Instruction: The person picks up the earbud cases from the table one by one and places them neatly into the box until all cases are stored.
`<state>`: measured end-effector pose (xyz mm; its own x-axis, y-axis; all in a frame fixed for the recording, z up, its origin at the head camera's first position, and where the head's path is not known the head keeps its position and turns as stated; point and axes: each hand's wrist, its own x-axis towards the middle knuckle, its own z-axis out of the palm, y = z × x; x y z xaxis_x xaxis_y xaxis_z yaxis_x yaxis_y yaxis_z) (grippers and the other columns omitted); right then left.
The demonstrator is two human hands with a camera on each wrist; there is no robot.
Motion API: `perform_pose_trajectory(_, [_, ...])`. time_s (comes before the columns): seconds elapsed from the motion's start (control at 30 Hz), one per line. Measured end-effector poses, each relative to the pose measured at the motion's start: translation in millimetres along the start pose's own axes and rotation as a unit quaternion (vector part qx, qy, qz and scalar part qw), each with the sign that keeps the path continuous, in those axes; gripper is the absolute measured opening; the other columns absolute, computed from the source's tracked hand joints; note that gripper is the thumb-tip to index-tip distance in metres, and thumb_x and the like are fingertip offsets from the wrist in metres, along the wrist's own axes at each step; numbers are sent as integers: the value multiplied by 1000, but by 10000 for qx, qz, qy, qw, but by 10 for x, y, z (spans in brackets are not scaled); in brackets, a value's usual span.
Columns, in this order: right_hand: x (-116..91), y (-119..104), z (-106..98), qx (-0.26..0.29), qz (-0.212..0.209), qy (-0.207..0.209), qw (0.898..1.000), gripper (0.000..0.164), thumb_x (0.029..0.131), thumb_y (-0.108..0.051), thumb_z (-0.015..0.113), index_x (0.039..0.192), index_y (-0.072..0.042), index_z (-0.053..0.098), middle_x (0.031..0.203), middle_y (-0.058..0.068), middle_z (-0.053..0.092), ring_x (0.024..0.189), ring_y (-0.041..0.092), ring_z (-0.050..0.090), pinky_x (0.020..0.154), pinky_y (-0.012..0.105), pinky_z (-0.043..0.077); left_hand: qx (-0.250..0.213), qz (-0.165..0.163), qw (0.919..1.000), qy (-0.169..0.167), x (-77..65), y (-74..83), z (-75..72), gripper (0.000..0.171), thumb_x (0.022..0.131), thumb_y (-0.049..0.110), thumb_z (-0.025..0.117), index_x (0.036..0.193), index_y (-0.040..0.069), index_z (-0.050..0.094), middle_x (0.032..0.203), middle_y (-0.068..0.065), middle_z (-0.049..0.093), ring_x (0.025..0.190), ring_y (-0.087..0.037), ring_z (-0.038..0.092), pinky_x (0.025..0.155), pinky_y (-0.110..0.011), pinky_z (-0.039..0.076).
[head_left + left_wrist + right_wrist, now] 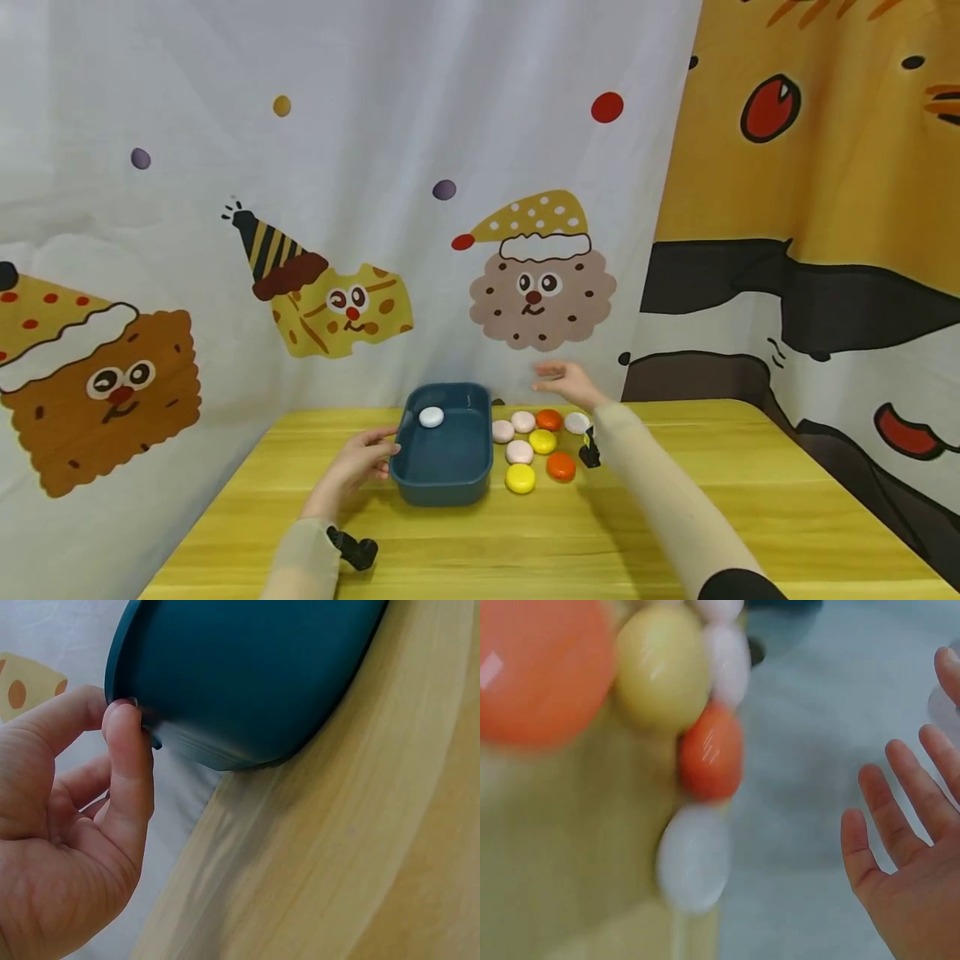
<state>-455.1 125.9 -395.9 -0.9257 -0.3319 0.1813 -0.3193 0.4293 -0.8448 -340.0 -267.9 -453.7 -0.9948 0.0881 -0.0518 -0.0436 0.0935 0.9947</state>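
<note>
My left hand (354, 468) holds the rim of a dark teal rectangular bin (444, 493) at its left side. In the left wrist view, the thumb and fingers (129, 761) pinch that rim. One white, smooth oval piece (431, 417) lies inside the bin, towards the back. My right hand (572, 385) is raised above the far edge of the table with its fingers spread and holding nothing. Near it in the head view are a white oval piece (577, 423) and an orange one (549, 419), both also visible in the right wrist view.
Right of the bin, several glossy oval pieces sit close together, including a yellow piece (521, 478), another orange piece (561, 467) and a pale pink piece (519, 452). The wooden table (480, 550) backs onto a printed cloth (450, 333).
</note>
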Motion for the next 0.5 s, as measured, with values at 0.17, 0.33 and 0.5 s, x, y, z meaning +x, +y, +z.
perform_pose_trajectory(0.17, [-126, 296, -199, -162, 281, 112, 9994, 57, 89, -21, 71, 137, 2, 52, 136, 25, 51, 120, 39, 51, 101, 52, 40, -51, 5, 9999, -97, -12, -1, -17, 57, 91, 6, 61, 142, -7, 41, 95, -13, 57, 55, -10, 53, 53, -23, 51])
perform_pose_trajectory(0.33, [-236, 450, -295, -192, 396, 57, 9990, 62, 88, -22, 72, 138, 4, 49, 138, 27, 48, 124, 41, 47, 102, 53, 38, -107, -61, 9999, -103, -13, -8, -34, 57, 91, 6, 61, 143, -6, 41, 94, -11, 57, 55, -10, 53, 52, -22, 50])
perform_pose_trajectory(0.5, [-325, 579, -338, -196, 507, -71, 9985, 63, 88, -16, 71, 140, 6, 45, 140, 29, 44, 128, 44, 42, 104, 56, 34, -75, -119, 9999, -63, 17, -3, -21, 56, 92, 7, 62, 143, -4, 43, 96, -14, 58, 55, -11, 53, 52, -23, 50])
